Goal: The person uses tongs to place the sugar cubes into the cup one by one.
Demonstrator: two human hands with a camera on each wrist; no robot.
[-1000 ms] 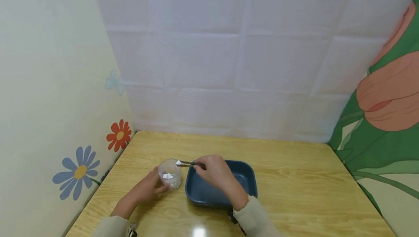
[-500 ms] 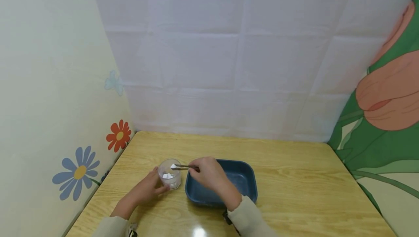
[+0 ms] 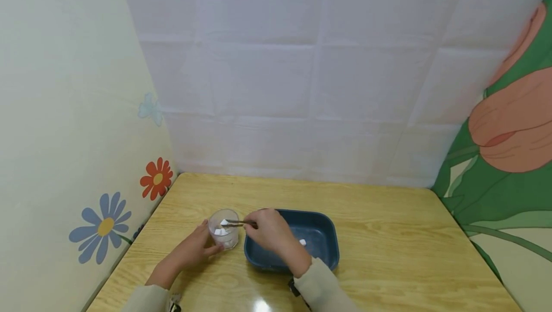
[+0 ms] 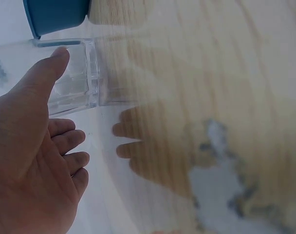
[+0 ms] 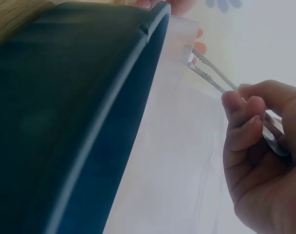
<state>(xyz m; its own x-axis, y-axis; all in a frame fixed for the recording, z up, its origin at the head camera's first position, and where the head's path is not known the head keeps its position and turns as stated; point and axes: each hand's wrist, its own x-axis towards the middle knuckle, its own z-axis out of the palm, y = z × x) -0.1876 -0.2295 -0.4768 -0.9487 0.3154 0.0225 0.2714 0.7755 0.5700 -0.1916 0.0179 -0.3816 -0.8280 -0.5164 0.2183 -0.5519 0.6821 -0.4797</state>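
In the head view my left hand [image 3: 194, 248] holds a clear glass [image 3: 230, 242] with several white cubes inside. Its thumb lies along the near side of the glass [image 4: 72, 80] in the left wrist view, with the other fingers bent on the opposite side. My right hand [image 3: 270, 230] pinches metal tweezers [image 3: 239, 223] between thumb and fingers. At the tweezer tips is a white cube [image 3: 224, 223], over the mouth of the glass. The right wrist view shows the serrated tweezers [image 5: 209, 79] pointing at the glass rim.
A dark blue rectangular dish [image 3: 324, 240] stands just right of the glass, below my right forearm. One white cube [image 3: 303, 242] lies in it, partly behind the arm. A wooden table [image 3: 388, 235] bears everything, with a pale sheet [image 3: 276, 86] behind.
My right hand has moved left and slightly down, bringing the tweezers and cube from the glass's right rim to over its mouth. The cube in the dish has come into sight. The left hand stays put.
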